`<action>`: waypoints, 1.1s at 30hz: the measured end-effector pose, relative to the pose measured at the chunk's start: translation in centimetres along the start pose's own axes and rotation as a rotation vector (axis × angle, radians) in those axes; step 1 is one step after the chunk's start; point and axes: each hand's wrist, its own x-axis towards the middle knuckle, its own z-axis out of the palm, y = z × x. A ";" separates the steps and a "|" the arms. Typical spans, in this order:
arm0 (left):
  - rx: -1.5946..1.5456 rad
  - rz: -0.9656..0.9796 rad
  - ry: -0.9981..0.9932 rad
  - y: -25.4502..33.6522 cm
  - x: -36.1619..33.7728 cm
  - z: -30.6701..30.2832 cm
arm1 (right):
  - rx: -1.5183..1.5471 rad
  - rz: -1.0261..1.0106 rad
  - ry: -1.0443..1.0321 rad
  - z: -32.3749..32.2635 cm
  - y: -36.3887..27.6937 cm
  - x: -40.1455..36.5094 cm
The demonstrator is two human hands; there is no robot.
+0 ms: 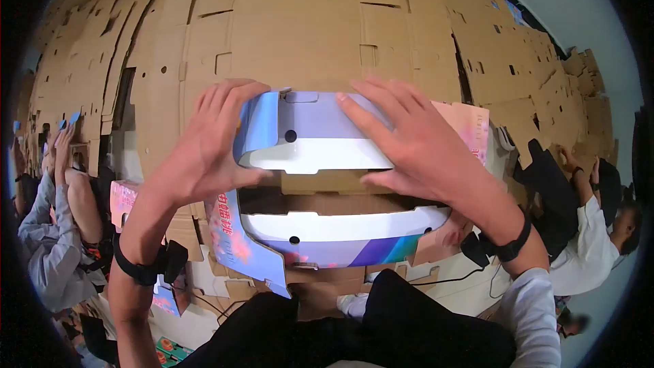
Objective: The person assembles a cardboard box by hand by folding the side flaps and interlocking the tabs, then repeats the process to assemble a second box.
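Note:
A printed cardboard box (347,251) in blue, purple and pink stands in front of me, its top partly open. Through a long gap between its far flap (317,126) and near panel, the brown inside shows. My left hand (216,140) is closed around the far left corner, fingers over the outside and thumb at the gap. At the right, my right hand (415,133) grips the same far flap, fingers lying across its top and thumb at the inner edge. A side flap (248,249) hangs loose at the near left, and a pink flap (466,126) sticks out at the right.
Flattened brown cardboard (293,27) covers the surface ahead. Another person (58,211) sits at the left and one in a white sleeve (582,238) at the right. A pink printed box (124,201) lies beside my left forearm. A black cable (449,279) runs near my knee.

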 end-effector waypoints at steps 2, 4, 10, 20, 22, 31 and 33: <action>-0.124 -0.104 0.079 0.7 0.1 0.5 | -0.080 0.032 -0.062 1.0 0.2 -0.5; -0.243 -0.209 0.169 1.5 0.2 1.1 | -0.121 0.080 -0.085 1.5 0.0 -0.5; 0.058 -0.062 0.189 2.8 1.2 2.3 | 0.005 0.053 0.017 1.7 -0.5 0.8; 0.157 -0.042 0.214 4.6 1.9 4.0 | -0.061 0.070 0.134 3.8 -0.9 0.2; 0.114 -0.033 0.254 4.4 1.9 4.2 | -0.071 0.098 0.168 4.0 -1.1 0.3; 0.004 0.027 0.385 3.6 1.7 5.6 | -0.088 0.086 0.199 4.4 -1.1 0.0; 0.070 0.027 0.381 4.0 1.9 5.2 | -0.077 0.089 0.198 4.3 -1.2 0.0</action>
